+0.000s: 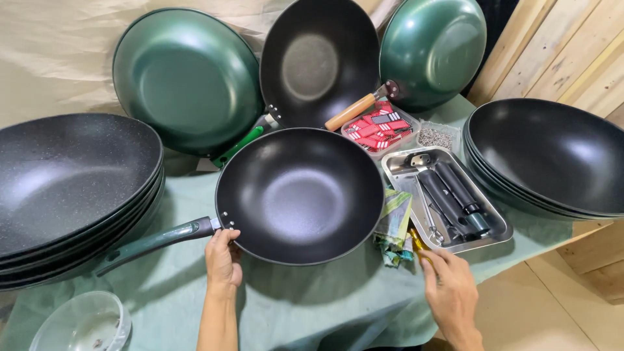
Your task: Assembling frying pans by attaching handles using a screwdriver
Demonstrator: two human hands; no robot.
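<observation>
Item: black wok (pixel 300 195) with dark green handle (pixel 156 242), flat on the green cloth (pixel 305 305) covering the worktop, centre front. Left hand (pixel 223 261): fingers clasped on the wok's rim where the handle joins. Right hand (pixel 450 292): fingers closed on a yellow-handled tool (pixel 418 242), just beside a folded rag (pixel 394 227). Steel tray (pixel 497 224) of black handles, right of the wok. Stack of black pans (pixel 65 188) at left; another stack (pixel 552 156) at right. Green pans (pixel 185 78) propped behind. Glass bowl (pixel 81 323), front left.
</observation>
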